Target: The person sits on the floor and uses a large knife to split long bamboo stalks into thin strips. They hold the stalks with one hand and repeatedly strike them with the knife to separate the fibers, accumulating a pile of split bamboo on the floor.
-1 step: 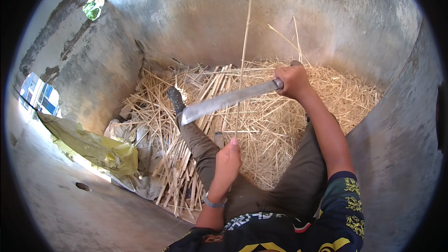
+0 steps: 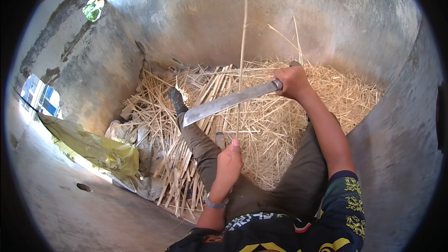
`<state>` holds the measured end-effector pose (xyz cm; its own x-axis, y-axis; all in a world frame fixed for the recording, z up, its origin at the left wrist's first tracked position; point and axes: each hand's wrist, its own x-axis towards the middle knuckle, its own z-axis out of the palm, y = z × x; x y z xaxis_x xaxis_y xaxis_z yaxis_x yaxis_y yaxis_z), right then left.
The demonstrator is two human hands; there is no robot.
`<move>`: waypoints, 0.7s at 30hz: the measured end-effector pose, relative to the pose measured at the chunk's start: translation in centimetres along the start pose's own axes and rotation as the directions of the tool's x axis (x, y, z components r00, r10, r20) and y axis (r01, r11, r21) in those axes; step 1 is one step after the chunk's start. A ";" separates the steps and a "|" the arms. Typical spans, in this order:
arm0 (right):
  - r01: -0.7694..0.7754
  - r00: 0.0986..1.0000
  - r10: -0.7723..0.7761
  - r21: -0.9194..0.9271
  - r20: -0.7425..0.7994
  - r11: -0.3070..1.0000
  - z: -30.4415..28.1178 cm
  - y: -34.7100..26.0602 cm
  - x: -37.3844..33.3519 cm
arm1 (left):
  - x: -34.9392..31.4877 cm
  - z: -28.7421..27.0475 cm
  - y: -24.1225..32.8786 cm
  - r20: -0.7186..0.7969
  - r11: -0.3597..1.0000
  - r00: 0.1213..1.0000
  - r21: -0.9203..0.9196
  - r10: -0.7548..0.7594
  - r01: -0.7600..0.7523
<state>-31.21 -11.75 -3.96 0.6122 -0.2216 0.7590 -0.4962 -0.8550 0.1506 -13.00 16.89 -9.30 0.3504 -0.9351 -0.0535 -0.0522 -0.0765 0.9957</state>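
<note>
My right hand [image 2: 293,82] is closed around the dark handle of a machete [image 2: 228,102]. Its long, broad grey blade points left and slightly down, its tip near my left shin. A thin, pale bamboo strip [image 2: 243,42] stands lengthwise before me, running up past the top of the view. My left hand [image 2: 228,163] grips the strip's near end between thumb and fingers, above my left thigh. The blade crosses over the strip a little beyond that hand, hiding a short piece of it. Whether the edge touches the strip I cannot tell.
Between and beyond my legs lies a heap of curly pale shavings [image 2: 275,130]. Cut strips [image 2: 179,177] are piled at the left, some under my left leg. A yellowish plastic sheet [image 2: 116,156] hangs at the left. Worn concrete walls [image 2: 186,18] surround me closely.
The machete blade, smeared before, now looks sharp and sits slightly lower at its tip. The upper part of the bamboo strip has shifted slightly left. Both hands keep their grip.
</note>
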 end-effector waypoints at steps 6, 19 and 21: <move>-0.546 0.804 0.553 -0.100 0.216 0.832 2.5 1.6 -0.4 | 0.3 0.6 -1.2 -0.059 0.991 0.995 0.115 0.076 -0.069; -0.345 0.866 0.346 -0.070 0.360 0.936 4.6 -2.9 -0.3 | 0.6 -0.5 -1.6 -0.183 0.907 0.957 0.398 0.227 -0.139; -0.164 0.969 0.163 -0.011 0.185 0.986 3.9 -3.8 -0.5 | 0.8 -1.0 -1.7 -0.166 0.914 0.967 0.389 0.191 -0.114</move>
<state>-27.25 -10.22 -7.40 0.6262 -0.4410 0.6430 -0.5968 -0.8018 0.0313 -11.72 16.61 -10.96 0.4840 -0.8619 0.1511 -0.4513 -0.0979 0.8870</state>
